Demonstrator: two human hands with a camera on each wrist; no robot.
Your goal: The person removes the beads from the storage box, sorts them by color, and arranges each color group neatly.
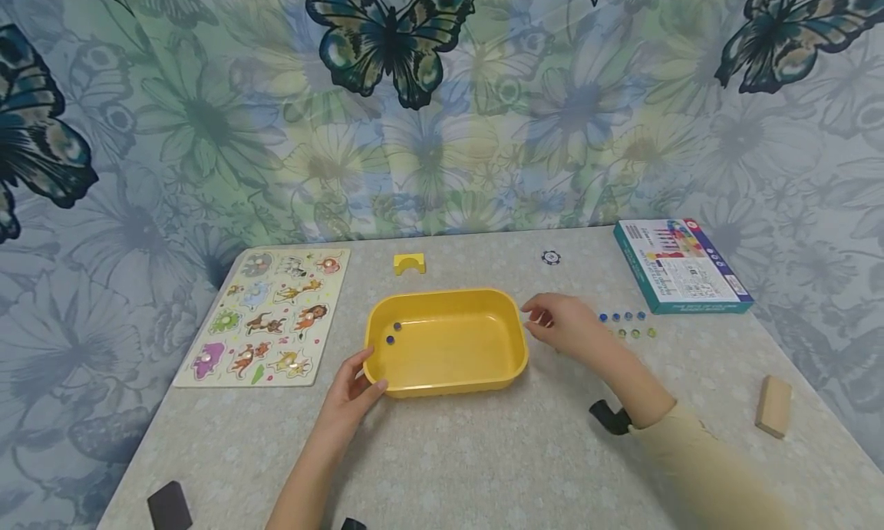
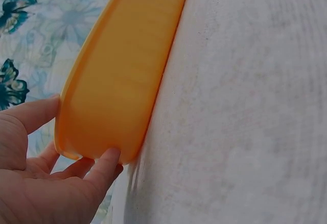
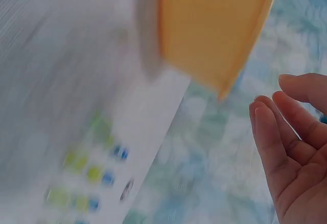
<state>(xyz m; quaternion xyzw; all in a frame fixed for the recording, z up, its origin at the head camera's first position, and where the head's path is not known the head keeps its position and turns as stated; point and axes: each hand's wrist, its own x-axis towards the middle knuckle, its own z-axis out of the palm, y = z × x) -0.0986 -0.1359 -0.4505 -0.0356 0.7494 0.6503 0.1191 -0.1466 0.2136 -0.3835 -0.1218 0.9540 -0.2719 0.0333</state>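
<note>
A shallow yellow plastic tray [image 1: 449, 353] stands in the middle of the table, with two small blue marbles [image 1: 390, 340] near its left end. My left hand [image 1: 351, 392] grips the tray's near left corner; the left wrist view shows its fingers and thumb spread round that end. Just beyond the tray's right end hovers my right hand [image 1: 562, 324], its fingers loosely bent and apart from the tray in the right wrist view, with nothing visible between them. To the right of that hand are small blue marbles [image 1: 628, 316] in a row and yellow-green marbles [image 1: 637, 333] nearer me, partly behind the wrist.
An animal puzzle board [image 1: 265, 315] lies at left. Behind the tray are a yellow arch block [image 1: 410, 264] and a small round token [image 1: 551, 258]. A boxed game [image 1: 680, 265] sits back right, a wooden block [image 1: 773, 406] at right, a dark block [image 1: 169, 505] front left.
</note>
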